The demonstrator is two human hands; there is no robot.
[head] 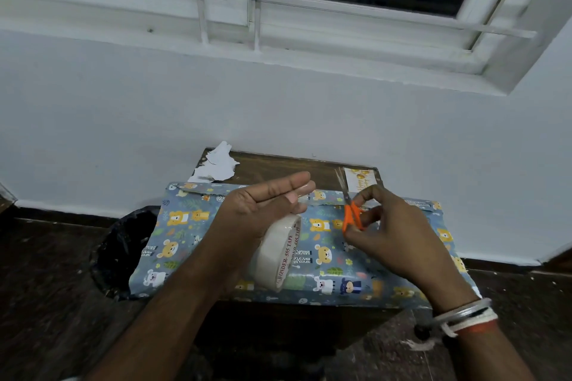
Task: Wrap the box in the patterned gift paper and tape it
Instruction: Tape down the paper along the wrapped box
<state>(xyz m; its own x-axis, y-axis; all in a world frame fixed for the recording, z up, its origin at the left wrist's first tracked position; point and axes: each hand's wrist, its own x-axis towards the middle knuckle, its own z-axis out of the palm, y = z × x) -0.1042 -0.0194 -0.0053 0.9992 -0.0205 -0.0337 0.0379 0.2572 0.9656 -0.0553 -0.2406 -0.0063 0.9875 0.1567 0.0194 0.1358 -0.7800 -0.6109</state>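
Blue bear-patterned gift paper (312, 244) already covers the box (itself hidden) on the brown wooden bench (278, 164). Left hand (263, 210) pinches a strip from the white tape roll (278, 254). Right hand (399, 238) fingers (370, 192) grip orange scissors (351, 218). Taping step, I judge: next cut the strip and press it on the far seam (325, 203).

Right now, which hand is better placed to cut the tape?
Right, probably. The right hand holds the orange scissors, blades pointing away from the person; the left hand is occupied holding the tape roll over the wrapped box.
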